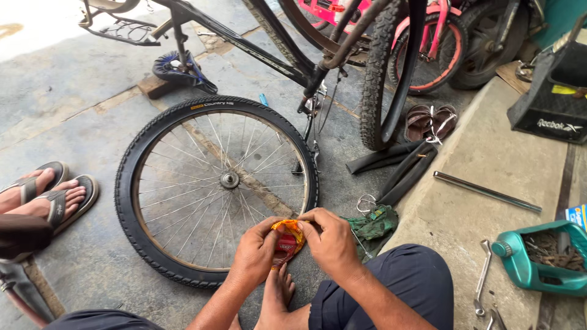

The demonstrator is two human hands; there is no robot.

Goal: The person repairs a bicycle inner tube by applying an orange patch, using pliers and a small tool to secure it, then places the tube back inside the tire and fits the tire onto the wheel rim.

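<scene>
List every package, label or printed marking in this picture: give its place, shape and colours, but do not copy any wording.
Small packet: crumpled orange and red wrapper, pinched between the left hand and right hand.
Tyre marking: small yellow patch with pale lettering on the black tyre's top edge.
Black container: white logo on its side, upper right ledge.
Blue and white package: only a corner shows, right edge.

Roadside bicycle repair spot: loose wheel (217, 183) on concrete, bicycles (342, 55), spanners (483, 275), inner tube (397, 165).
</scene>
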